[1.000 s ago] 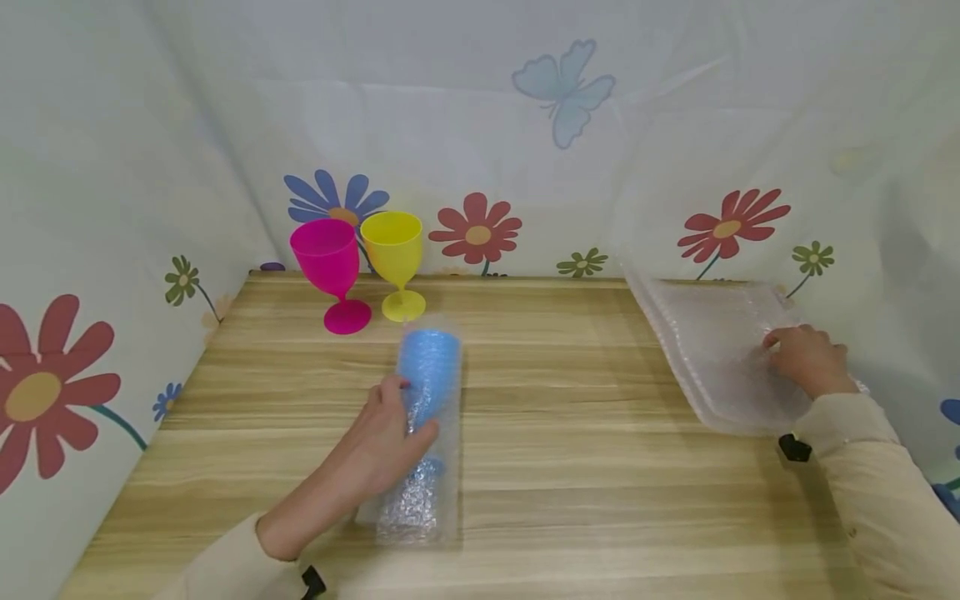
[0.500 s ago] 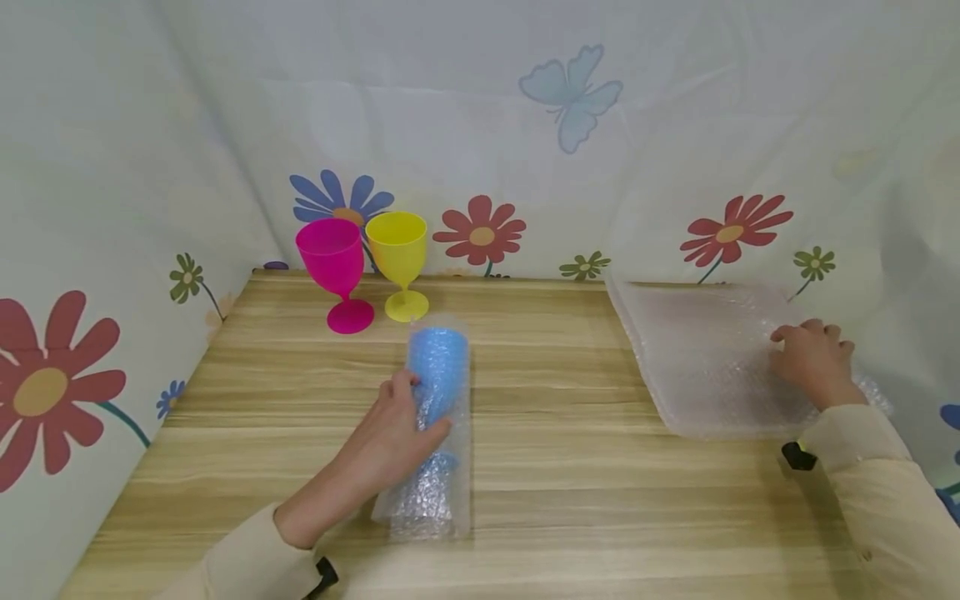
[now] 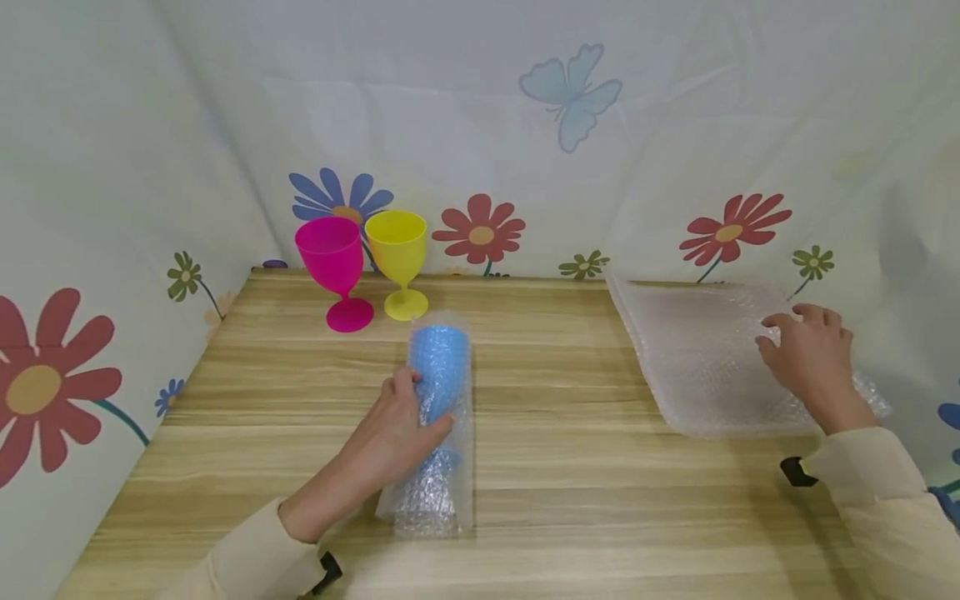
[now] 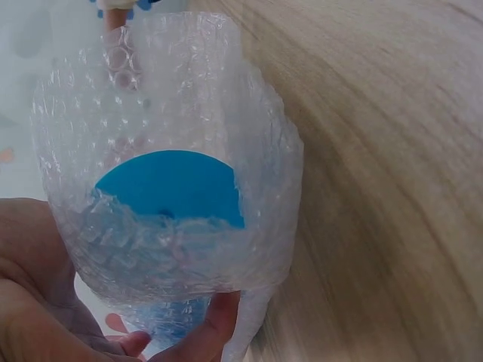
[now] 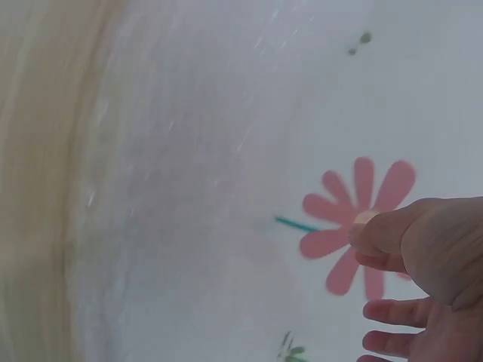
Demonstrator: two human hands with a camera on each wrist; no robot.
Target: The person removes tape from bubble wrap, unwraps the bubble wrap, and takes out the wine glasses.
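Note:
My left hand (image 3: pixel 390 442) grips a blue goblet (image 3: pixel 438 358) rolled in bubble wrap (image 3: pixel 427 504) that lies on the table, its thumb over the wrapped stem area. In the left wrist view the goblet's round blue base (image 4: pixel 170 185) shows inside the loose end of the wrap, with fingers (image 4: pixel 219 324) round the roll. My right hand (image 3: pixel 813 358) hovers over a stack of bubble wrap sheets (image 3: pixel 697 358) at the right. Its fingers are loosely bent and nothing is between them. In the right wrist view that hand (image 5: pixel 423 264) appears apart from the sheets.
A pink goblet (image 3: pixel 330 258) and a yellow goblet (image 3: pixel 397 250) stand upright at the back left of the wooden table (image 3: pixel 555 467). White flower-printed cloth (image 3: pixel 465 125) walls in the back and sides.
The right hand has let go of the sheets and lifted, while the stack has settled flat on the table. The left hand stays on the wrapped goblet.

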